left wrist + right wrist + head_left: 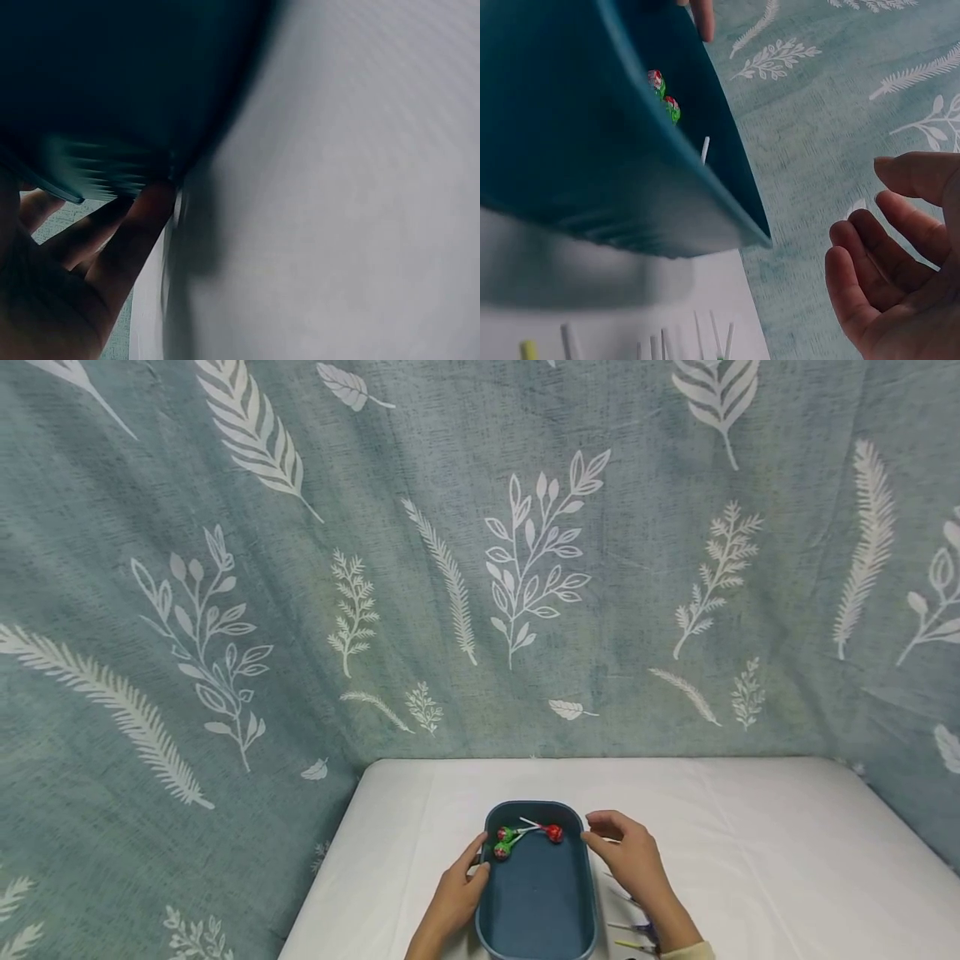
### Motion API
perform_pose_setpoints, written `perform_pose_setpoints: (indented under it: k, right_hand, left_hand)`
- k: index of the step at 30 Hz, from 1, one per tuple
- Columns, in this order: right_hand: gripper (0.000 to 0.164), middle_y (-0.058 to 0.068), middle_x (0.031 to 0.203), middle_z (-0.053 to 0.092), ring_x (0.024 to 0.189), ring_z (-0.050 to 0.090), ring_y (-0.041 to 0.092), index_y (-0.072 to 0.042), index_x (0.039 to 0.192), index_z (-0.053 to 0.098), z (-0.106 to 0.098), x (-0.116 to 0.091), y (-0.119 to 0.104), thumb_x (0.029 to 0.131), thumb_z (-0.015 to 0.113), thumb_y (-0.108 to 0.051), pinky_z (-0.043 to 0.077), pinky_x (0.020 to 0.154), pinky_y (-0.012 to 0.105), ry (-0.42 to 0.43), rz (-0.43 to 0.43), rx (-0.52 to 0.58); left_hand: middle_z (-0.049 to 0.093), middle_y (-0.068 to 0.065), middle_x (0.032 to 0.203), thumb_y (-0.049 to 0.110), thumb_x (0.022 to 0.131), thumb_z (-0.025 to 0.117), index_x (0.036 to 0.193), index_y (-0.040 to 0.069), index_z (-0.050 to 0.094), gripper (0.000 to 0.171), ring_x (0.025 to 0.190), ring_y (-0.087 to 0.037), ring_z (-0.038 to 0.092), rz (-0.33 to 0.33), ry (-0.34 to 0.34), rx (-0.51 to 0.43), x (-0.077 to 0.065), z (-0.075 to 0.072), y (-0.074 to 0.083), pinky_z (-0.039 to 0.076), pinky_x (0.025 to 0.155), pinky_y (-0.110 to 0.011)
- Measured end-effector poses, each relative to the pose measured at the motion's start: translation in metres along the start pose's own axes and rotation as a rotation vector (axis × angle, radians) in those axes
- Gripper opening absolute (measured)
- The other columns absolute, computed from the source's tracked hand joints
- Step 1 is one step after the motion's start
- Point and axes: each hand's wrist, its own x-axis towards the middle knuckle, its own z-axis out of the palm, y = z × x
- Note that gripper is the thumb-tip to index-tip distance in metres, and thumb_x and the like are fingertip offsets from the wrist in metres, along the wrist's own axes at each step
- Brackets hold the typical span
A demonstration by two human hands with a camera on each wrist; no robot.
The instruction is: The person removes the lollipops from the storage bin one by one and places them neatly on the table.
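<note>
A dark blue plastic bin (534,893) sits on the white table in front of me, a shadow showing beneath it in the right wrist view. Inside at its far end lie a red lollipop (554,833) and two green-and-red lollipops (502,850). My left hand (459,889) holds the bin's left side, thumb at the rim and fingers along the outer wall. In the left wrist view the left fingers (142,225) touch the ridged side. My right hand (630,856) is beside the far right rim, loosely bent and empty, apart from the bin in the right wrist view.
Several lollipop sticks (628,927) lie on the white table (787,860) to the right of the bin, partly under my right forearm. One yellow stick (529,349) is among them. A green-blue leaf-patterned cloth (450,568) hangs behind the table and at its sides.
</note>
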Motion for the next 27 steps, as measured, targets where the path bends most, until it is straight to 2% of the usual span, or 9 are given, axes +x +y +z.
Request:
perform_pose_setpoints:
  k: [8,17,24,27]
  right_hand:
    - [0.031,0.015,0.113,0.072,0.11,0.067,0.036,-0.002,0.118,0.071,0.014,0.01,-0.004,0.091,0.076,-0.017,0.054,0.09,0.053,-0.006,-0.025,-0.015]
    - [0.03,0.017,0.113,0.072,0.108,0.067,0.037,0.0,0.117,0.07,0.032,0.02,-0.008,0.09,0.075,-0.011,0.054,0.087,0.053,-0.018,-0.073,0.004]
    - [0.03,0.018,0.113,0.071,0.107,0.068,0.036,0.001,0.117,0.07,0.048,0.029,-0.013,0.09,0.075,-0.01,0.051,0.091,0.055,-0.037,-0.071,0.005]
    - [0.031,0.018,0.11,0.072,0.103,0.069,0.035,0.003,0.117,0.069,0.054,0.033,-0.014,0.089,0.075,-0.01,0.053,0.087,0.052,-0.042,-0.06,0.009]
  left_hand:
    - [0.061,-0.027,0.133,0.022,0.103,0.054,0.154,0.014,0.045,0.052,0.1,-0.034,0.071,0.009,0.001,0.002,0.002,0.001,-0.003,0.055,0.087,-0.053]
    - [0.061,-0.027,0.133,0.021,0.104,0.053,0.153,0.014,0.046,0.051,0.101,-0.035,0.071,0.009,0.003,0.015,0.002,0.0,-0.003,0.054,0.088,-0.054]
    - [0.061,-0.028,0.132,0.019,0.104,0.052,0.153,0.012,0.046,0.05,0.098,-0.032,0.072,0.019,0.001,0.012,0.002,0.0,-0.003,0.055,0.087,-0.052]
    - [0.061,-0.028,0.131,0.019,0.104,0.052,0.153,0.012,0.046,0.05,0.098,-0.033,0.072,0.024,0.0,0.015,0.002,0.0,-0.003,0.055,0.087,-0.052]
